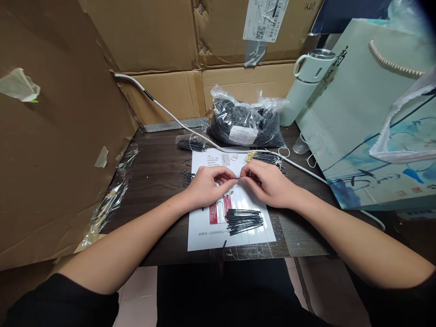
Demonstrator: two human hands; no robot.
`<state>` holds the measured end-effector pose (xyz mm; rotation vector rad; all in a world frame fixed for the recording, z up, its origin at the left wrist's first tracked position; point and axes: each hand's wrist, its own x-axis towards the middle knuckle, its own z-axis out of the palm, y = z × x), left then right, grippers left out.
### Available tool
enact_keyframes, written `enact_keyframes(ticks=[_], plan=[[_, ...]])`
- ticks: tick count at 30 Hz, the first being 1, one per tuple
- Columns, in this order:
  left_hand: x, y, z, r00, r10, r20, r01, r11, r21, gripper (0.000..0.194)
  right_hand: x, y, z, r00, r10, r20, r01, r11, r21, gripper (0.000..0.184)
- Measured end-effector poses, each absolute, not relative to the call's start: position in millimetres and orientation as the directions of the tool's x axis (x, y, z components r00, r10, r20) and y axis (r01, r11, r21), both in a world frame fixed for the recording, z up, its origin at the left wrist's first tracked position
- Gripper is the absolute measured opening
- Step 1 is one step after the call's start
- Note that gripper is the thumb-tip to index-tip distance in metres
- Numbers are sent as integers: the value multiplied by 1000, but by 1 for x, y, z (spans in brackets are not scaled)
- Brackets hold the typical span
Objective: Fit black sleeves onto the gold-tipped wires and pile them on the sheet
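My left hand (207,184) and my right hand (267,181) meet over a white printed sheet (204,231) on a dark table (153,181). Both pinch the ends of one thin dark piece (237,179) held between their fingertips. A small heap of black sticks (244,220) lies on the sheet just below my hands. Behind my right hand lies a bundle of black sticks with brass-coloured tips (262,157). A few short black pieces (185,177) are scattered left of my left hand.
A plastic bag of black parts (245,120) stands at the back, a smaller bag (191,143) left of it. A white cable (163,109) crosses the table. Cardboard walls (61,150) close the left and back. A thermos (306,86) and a pale paper bag (371,127) stand right.
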<state>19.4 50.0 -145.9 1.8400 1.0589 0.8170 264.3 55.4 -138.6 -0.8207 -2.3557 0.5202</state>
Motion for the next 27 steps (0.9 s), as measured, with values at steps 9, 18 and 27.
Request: enact_keyframes(ticks=[9,18,27], plan=[[19,50,-144,432,894,123,361,-296,885,21,265,56,-137,-643,652,401,429,741,-517,6],[18,51,-146,438,891,119,352,-292,889,22,265,55,-136,-641,651,406,427,742,-516,5],[19,51,-146,448,888,102,347,-277,896,24,265,55,-136,-647,651,395,423,739,-525,4]])
